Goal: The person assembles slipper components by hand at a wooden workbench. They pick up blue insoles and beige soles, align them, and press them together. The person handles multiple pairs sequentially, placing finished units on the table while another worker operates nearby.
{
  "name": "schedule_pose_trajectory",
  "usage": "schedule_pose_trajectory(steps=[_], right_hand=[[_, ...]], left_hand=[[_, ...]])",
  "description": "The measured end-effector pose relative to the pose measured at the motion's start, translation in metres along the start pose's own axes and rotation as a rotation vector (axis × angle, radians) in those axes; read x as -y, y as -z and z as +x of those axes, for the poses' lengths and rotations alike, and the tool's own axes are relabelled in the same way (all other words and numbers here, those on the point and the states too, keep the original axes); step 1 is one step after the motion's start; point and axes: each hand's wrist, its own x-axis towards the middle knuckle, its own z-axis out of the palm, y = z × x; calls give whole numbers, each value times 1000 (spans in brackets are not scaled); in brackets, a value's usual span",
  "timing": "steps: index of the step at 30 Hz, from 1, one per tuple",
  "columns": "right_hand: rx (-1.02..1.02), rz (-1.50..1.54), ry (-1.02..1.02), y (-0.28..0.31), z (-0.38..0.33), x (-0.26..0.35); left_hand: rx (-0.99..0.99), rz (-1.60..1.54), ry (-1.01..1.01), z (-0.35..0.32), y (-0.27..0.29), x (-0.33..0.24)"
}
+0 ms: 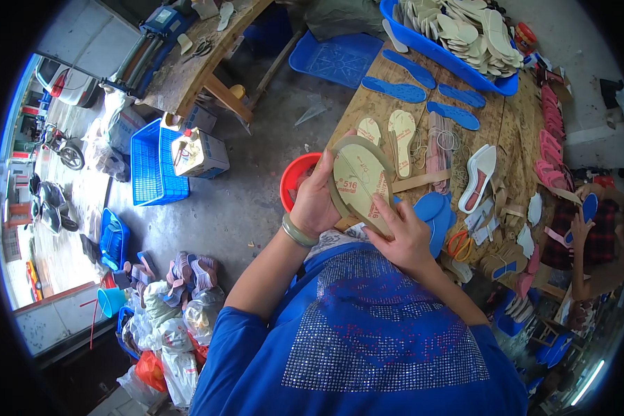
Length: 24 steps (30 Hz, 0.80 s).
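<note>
In front of my chest I hold a beige insole board with red print and a grey-green rim. My left hand, a bangle at its wrist, grips the board's left side, thumb on the face. My right hand is closed on the lower right end, its index finger lying on the printed face. Just beyond, on the wooden table, lie cream insoles and a bundle of pinkish strips. Blue insole pieces are beside my right hand, near orange-handled scissors.
A blue tray heaped with cream insoles stands at the table's far end, near blue insoles. A white sole lies to the right. At far right another person's hand holds a blue insole. A red basin sits left of the table.
</note>
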Motion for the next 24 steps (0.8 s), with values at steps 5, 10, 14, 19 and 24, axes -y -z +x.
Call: schedule_pose_trajectory(steps=[5,10,14,19,24], right_hand=[[-8,8,-8,-1,-3,-1],[-13,7,-9,1,-7,-1],[-11,12,-16,1,-10,-1],[-11,19,-40,5,-14,-2],[41,20,-60,9,-15,-5]], left_hand=[[-9,23,3,0,-1,3],[-19,14,3,-1,-2,6],[-16,34,4,-2,-4,7],[-22,47,-10,-1,-5,13],[-159,192,6,-5,13,19]])
